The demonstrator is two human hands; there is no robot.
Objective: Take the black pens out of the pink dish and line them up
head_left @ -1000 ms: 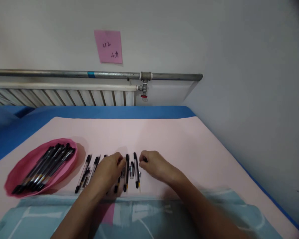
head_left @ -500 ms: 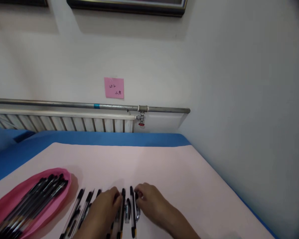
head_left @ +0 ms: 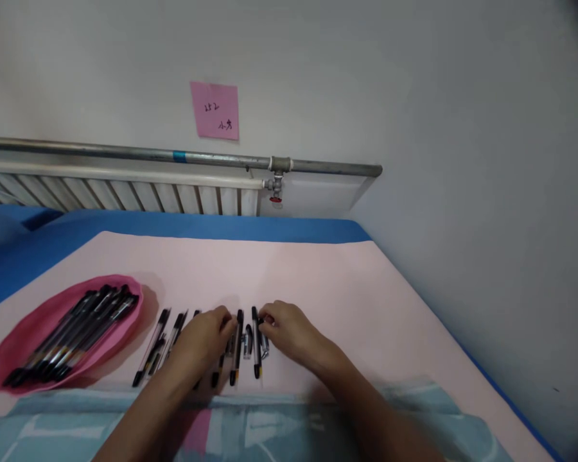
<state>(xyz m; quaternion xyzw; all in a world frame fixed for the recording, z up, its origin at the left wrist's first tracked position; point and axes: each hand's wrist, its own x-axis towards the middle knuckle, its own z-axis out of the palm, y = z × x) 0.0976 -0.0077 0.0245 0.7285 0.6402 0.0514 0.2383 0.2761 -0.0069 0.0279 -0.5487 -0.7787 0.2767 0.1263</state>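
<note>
Several black pens [head_left: 237, 346] lie side by side in a row on a pale pink sheet [head_left: 318, 282]. My left hand [head_left: 202, 343] rests palm down over the middle of the row, fingers curled, fingertips against a pen. My right hand [head_left: 286, 330] sits at the row's right end with its fingers bent onto the rightmost pen [head_left: 255, 341]. A loose pen cap [head_left: 248, 337] lies between the two rightmost pens. Whether either hand grips a pen is hidden by the fingers.
A pink oval tray [head_left: 19, 340] at the left holds several more black pens [head_left: 77, 333]. Blue bedding [head_left: 221, 224] borders the sheet; a light blue patterned cloth [head_left: 270, 430] lies nearest me. A radiator [head_left: 125, 192], pipe and pink note [head_left: 214, 110] are on the wall; another wall stands right.
The camera tilted up and then back down. Both hands stayed at the row of pens, the right one edging slightly left toward the rightmost pen.
</note>
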